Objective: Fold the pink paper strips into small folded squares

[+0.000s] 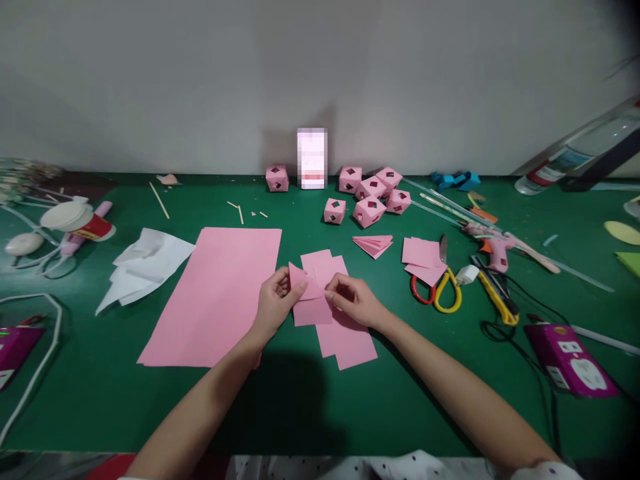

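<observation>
My left hand and my right hand both pinch a small pink paper piece that is partly folded, held just above the green table. Under the hands lie several pink paper squares. A large pink sheet lies flat to the left of my left hand. Several finished pink paper cubes stand at the back of the table.
Folded pink triangles and a stack of pink squares lie right of centre. Scissors, a pink glue gun, a yellow knife and a purple power strip are at right. White paper and a cup sit at left.
</observation>
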A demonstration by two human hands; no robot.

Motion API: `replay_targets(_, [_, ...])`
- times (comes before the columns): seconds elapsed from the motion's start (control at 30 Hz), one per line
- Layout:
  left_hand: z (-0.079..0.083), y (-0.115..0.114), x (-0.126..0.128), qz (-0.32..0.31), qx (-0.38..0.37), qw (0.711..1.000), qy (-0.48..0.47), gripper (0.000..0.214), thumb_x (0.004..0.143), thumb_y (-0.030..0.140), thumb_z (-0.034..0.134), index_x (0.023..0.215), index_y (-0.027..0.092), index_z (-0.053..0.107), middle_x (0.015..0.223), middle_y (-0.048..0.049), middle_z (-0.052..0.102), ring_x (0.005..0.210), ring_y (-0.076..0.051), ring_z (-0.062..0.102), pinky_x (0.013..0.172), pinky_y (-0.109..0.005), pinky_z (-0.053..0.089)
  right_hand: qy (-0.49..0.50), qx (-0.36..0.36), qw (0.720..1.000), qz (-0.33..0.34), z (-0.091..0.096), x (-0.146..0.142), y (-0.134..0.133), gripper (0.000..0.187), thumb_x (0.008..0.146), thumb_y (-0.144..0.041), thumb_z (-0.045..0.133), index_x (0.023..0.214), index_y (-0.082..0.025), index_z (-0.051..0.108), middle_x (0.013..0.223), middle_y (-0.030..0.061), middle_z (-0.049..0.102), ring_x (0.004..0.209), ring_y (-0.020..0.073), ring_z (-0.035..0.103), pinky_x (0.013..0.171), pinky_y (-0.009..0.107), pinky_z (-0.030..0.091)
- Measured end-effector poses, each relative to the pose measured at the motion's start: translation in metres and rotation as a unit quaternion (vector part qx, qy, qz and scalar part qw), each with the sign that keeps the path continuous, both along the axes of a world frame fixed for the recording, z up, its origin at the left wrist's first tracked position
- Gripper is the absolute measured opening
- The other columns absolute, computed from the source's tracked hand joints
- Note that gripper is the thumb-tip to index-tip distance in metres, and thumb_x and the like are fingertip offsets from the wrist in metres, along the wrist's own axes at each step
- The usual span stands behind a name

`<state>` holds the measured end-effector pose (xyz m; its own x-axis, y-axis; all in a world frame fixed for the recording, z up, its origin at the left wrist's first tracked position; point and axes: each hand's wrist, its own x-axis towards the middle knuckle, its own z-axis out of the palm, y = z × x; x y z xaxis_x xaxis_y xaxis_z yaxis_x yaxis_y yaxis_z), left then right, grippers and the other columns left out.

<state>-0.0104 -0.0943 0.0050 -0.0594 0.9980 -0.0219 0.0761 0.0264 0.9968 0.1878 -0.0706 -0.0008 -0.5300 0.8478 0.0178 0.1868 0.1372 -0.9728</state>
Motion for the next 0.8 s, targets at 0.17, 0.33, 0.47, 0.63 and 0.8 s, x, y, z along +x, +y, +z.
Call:
replay_targets(0.17, [-0.001,-0.002,0.001,0.006,-0.005,0.999,0.037,0.023,0.076,0.037,0.07,0.072,0.016,0.061,0.067,0.0007,0.058,0.062,-0.012,0.053,0.056,-0.021,0.041,-0.057,0.029,0.998,0.019,0.004,-0.002,-0.003,0.007,0.083,-0.021,0.057,0.077,-0.018,0.057,0.069,-0.0004,0.063,0.062,0.012,0.053,0.06,0.024,0.041])
replay_targets(0.33, [-0.002,-0.005,0.004,-0.031,-0.01,0.999,0.031,0.023,0.077,0.038,0.069,0.072,0.016,0.063,0.07,-0.0008,0.062,0.064,-0.013,0.055,0.058,-0.022,0.043,-0.061,0.043,0.997,0.015,0.004,-0.002,-0.002,0.007,0.083,-0.022,0.055,0.078,-0.018,0.059,0.07,0.0,0.063,0.062,0.0119,0.053,0.061,0.023,0.041])
replay_targets(0.47, [-0.001,-0.007,0.009,-0.059,-0.014,0.995,0.076,0.024,0.077,0.038,0.068,0.072,0.015,0.064,0.067,-0.0009,0.062,0.062,-0.013,0.055,0.054,-0.021,0.042,-0.054,0.041,0.997,0.026,0.004,-0.003,-0.002,0.014,0.085,-0.024,0.054,0.075,-0.017,0.06,0.068,0.0005,0.063,0.062,0.0119,0.053,0.06,0.023,0.041])
replay_targets(0.63, [0.0,-0.007,0.01,-0.081,-0.02,0.991,0.101,0.027,0.076,0.041,0.068,0.075,0.015,0.066,0.07,-0.0026,0.066,0.063,-0.015,0.058,0.055,-0.023,0.044,-0.054,0.039,0.998,0.012,0.002,-0.003,-0.002,0.016,0.086,-0.027,0.055,0.075,-0.017,0.062,0.067,0.0004,0.063,0.061,0.0119,0.053,0.059,0.023,0.041])
replay_targets(0.8, [-0.003,-0.006,0.009,-0.088,-0.013,0.988,0.124,0.028,0.077,0.042,0.066,0.077,0.014,0.069,0.07,-0.004,0.067,0.062,-0.016,0.059,0.054,-0.023,0.044,-0.051,0.033,0.998,0.0,0.0,-0.004,-0.002,0.013,0.084,-0.026,0.056,0.077,-0.017,0.062,0.067,0.0003,0.062,0.06,0.0116,0.051,0.058,0.023,0.04])
